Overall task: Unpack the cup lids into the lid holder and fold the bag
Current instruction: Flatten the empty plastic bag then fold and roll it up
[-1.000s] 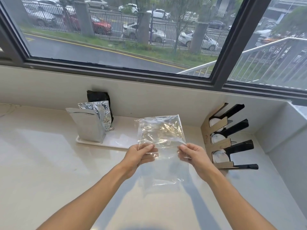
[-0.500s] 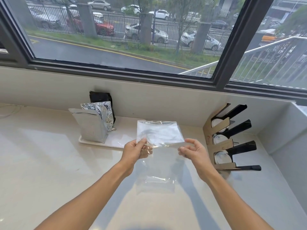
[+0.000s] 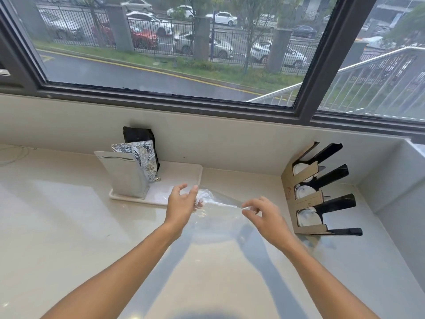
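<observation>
A clear plastic bag (image 3: 218, 217) is stretched between my two hands just above the pale counter, folded over and lying nearly flat. My left hand (image 3: 182, 203) pinches its left edge, some fingers spread upward. My right hand (image 3: 262, 214) pinches its right edge between thumb and fingertips. At the right stands the cardboard lid holder (image 3: 305, 199) with black dividers. White cup lids (image 3: 308, 218) sit in its three slots.
A white tray (image 3: 184, 178) at the back holds a silver pouch (image 3: 125, 174), a crumpled foil bag (image 3: 146, 157) and a black bag (image 3: 139, 135). The counter (image 3: 69, 226) ends at a wall under the window and a raised ledge (image 3: 402, 180) at right.
The bag's upper half, held upright a second ago, has been folded down toward me. Both hands moved lower, and the bag now lies nearly flat.
</observation>
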